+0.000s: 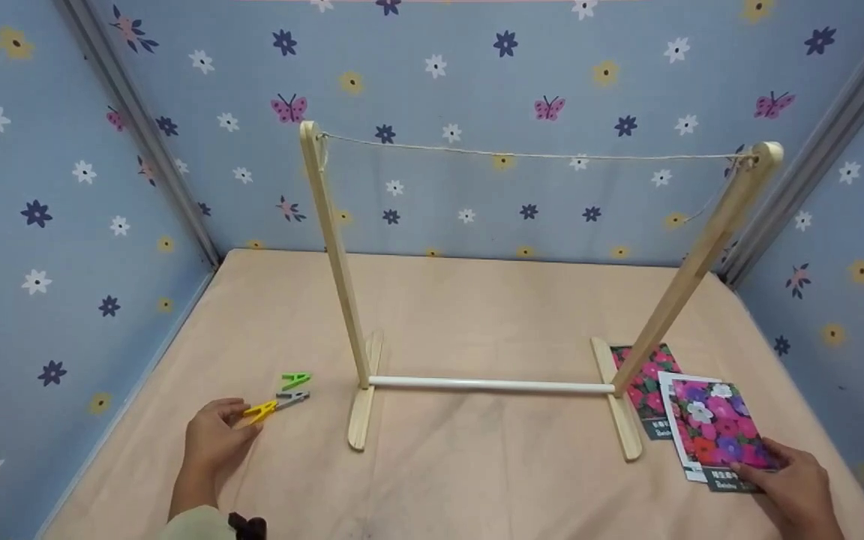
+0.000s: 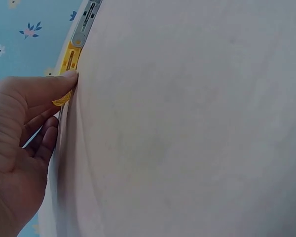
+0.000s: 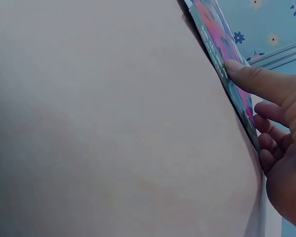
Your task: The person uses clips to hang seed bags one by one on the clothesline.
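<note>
At the left in the head view, my left hand (image 1: 216, 436) pinches a yellow clothespin (image 1: 261, 410) between thumb and fingers. A grey clothespin (image 1: 293, 400) touches its tip, and a green clothespin (image 1: 296, 380) lies just behind. My right hand (image 1: 799, 480), at the lower right, holds the near corner of a flower seed packet (image 1: 721, 427), with the thumb on its printed face. Beneath that packet, a white-edged one (image 1: 691, 469) shows only its borders. Another packet with pink flowers (image 1: 642, 390) lies farther back, partly hidden by the stand.
A wooden stand (image 1: 337, 262) rises from the middle of the table, with a string (image 1: 522, 155) tied between its posts and a white bar (image 1: 488, 385) joining its feet. Flower-patterned walls (image 1: 469, 82) enclose the cloth-covered table (image 1: 462, 315) at the back and sides.
</note>
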`<state>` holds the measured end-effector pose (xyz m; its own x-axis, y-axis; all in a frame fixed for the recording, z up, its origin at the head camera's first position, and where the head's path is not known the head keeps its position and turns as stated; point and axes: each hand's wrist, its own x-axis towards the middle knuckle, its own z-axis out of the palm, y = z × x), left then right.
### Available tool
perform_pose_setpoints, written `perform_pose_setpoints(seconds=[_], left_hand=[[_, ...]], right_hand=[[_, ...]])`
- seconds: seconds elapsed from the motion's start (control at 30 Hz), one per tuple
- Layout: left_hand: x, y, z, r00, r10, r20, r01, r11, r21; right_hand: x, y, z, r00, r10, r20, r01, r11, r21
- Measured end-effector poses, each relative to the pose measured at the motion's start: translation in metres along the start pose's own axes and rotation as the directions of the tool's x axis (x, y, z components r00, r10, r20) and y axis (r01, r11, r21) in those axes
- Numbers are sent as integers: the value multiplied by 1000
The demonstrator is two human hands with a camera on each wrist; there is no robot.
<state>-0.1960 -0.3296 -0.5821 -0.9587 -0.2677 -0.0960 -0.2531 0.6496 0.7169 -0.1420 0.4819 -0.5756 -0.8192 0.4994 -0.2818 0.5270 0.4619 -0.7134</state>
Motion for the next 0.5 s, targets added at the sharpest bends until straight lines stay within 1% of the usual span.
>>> perform_pose_setpoints(seconds=[0.07, 0.2, 0.27, 0.3, 0.4, 0.5], left_hand=[[0, 1, 0, 1000, 4, -7, -4, 1000, 7], [-2, 1, 1, 999, 35, -16, -34, 999, 8], [-3, 1, 1, 999, 45, -18, -45, 999, 5], [-3, 0, 1, 999, 46, -19, -46, 999, 0], [-3, 0, 1, 1000, 25, -17, -25, 1000, -14], [-3, 1, 0, 1000, 3, -12, -4, 1000, -31]], right_hand=[[0, -1, -2, 1000, -3, 14, 4, 1000, -24], [0, -3, -7, 999, -25, 48, 29, 995, -100], [0, -4, -8, 998, -25, 62, 33, 992, -120], [1, -5, -9, 997, -22, 71, 30, 992, -120], [1, -6, -8, 995, -3, 99, 10, 998, -66], [1, -6, -5, 995, -29, 97, 32, 999, -29]])
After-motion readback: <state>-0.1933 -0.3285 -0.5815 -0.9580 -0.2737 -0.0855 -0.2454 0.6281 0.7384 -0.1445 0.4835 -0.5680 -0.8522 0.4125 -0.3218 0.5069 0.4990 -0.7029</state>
